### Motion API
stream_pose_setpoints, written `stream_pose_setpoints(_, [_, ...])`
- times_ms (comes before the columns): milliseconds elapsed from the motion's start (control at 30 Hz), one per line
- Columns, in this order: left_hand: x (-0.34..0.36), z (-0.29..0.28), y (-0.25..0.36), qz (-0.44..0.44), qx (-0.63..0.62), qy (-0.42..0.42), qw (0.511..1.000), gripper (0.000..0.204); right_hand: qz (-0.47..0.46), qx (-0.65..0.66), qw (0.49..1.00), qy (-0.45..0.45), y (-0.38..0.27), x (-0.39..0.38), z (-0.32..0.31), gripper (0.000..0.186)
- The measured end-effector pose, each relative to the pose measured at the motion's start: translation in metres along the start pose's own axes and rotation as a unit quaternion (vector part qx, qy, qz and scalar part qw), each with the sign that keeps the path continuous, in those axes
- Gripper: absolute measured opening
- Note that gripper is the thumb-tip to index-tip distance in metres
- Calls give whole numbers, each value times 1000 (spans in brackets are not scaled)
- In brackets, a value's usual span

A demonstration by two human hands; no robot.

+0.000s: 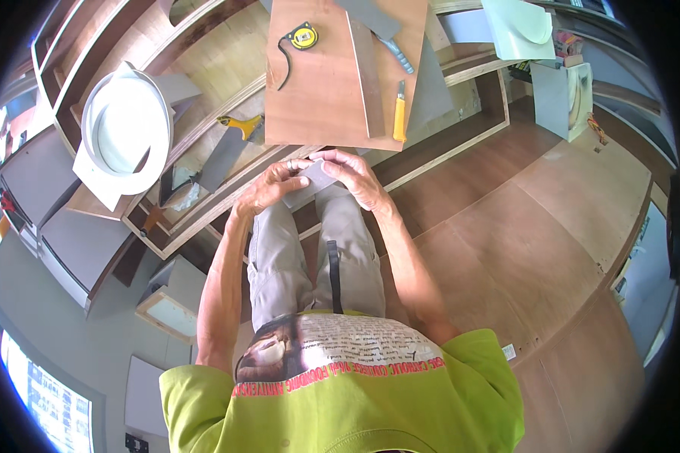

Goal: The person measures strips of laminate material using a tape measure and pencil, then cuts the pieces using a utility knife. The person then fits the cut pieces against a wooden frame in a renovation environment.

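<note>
My left hand [270,186] and my right hand [359,180] are close together above my knees. Between them they hold a small flat grey piece [310,186], tilted, its edges pinched between thumbs and fingers; its material I cannot make out. Just beyond my fingers is the near edge of a brown wooden board [310,98]. On that board lie a yellow tape measure [304,35] with a black strap, a yellow utility knife [400,113], a narrow wood strip [366,75] and a wide-bladed tool with a blue-grey handle [397,56].
Open plywood frames [196,240] run under and around the board. A yellow-handled tool with a wide grey blade [242,126] lies left of it. Farther left stands a white round plastic container [157,113]; a pale container [515,34] is at far right. Brown sheets [506,249] spread to my right.
</note>
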State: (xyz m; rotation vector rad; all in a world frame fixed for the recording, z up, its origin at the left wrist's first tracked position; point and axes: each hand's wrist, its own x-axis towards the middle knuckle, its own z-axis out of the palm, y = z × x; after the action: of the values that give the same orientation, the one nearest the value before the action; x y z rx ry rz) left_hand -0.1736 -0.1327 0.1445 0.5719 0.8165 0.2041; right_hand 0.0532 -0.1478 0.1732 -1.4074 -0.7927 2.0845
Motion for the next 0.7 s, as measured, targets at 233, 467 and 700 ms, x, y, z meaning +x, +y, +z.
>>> stream_pose_setpoints(233, [-39, 10, 24, 68, 20, -27, 997, 28, -64, -64, 991, -95, -54, -28, 23, 33])
stream_pose_setpoints(467, [-58, 17, 50, 41, 121, -51, 990, 25, -170, -361, 909, -118, -87, -26, 13, 34])
stream_pose_setpoints(700, [-87, 58, 92, 70, 267, -16, 961, 20, -79, -471, 861, -175, -129, -49, 25, 40])
